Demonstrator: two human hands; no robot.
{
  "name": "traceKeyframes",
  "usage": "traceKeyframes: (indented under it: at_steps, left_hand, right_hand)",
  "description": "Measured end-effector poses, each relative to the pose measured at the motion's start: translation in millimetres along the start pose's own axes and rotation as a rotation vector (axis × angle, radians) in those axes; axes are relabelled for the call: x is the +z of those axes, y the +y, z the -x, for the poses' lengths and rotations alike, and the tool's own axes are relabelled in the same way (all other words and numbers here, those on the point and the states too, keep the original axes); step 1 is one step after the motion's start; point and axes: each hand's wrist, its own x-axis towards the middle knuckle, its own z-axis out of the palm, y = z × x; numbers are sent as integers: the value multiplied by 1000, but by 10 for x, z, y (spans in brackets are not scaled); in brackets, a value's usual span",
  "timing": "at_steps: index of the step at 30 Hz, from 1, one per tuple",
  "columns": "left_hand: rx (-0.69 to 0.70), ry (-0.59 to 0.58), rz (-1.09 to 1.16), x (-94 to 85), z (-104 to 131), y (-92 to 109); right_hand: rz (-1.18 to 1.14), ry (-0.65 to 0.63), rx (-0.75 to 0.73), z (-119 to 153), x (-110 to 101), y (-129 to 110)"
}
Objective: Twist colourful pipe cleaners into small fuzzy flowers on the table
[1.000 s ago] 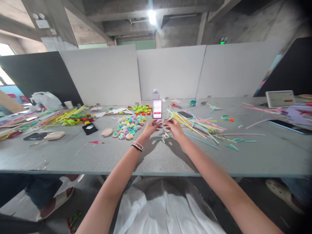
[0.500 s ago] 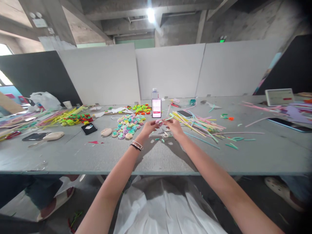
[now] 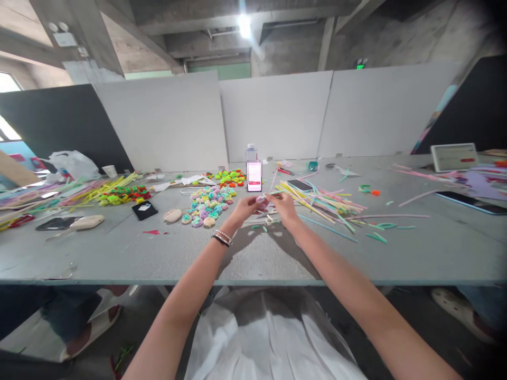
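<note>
Pinching a pink fuzzy ring between both hands

Lying at ten o'clock of the hands, a heap of pastel rings [image 3: 208, 203] covers the grey table [image 3: 166, 253]. Left hand [image 3: 243, 207] and right hand [image 3: 282, 205] meet, fingertips clamped on one small pink ring [image 3: 260, 199]. Coloured sticks [image 3: 320, 202] fan out at two o'clock.

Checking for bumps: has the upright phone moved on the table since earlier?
No. The upright phone still stands before the bottle, right of the coloured rings.

Bare-armed person in white clothing; beaded bracelets [image 3: 222, 238] circle the wrist of the left hand [image 3: 242, 208].
</note>
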Motion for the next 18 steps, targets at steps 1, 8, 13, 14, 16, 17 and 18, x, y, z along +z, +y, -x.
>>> traceKeyframes:
  at_steps: [1,8,13,14,16,17,18]
  left_hand:
    - [2,-5,0,8,6,5]
    - [-25,-92,75,76,23,-3]
    - [-24,-47,83,62,8,-26]
    - [-24,-40,83,57,1,-34]
    - [-18,-37,95,51,-11,-49]
    - [-12,-37,109,49,-14,-53]
    - [-5,-36,123,49,-16,-54]
  right_hand:
    - [-19,-5,13,-3,-1,-2]
    - [-145,-98,97,-10,-27,-34]
    - [-131,-123,96,-25,-23,-12]
    - [-129,-118,93,-29,-21,-7]
    - [-118,-99,84,-35,-21,-1]
    - [-106,-83,77,-37,-22,2]
    - [-86,-63,67,-40,-23,5]
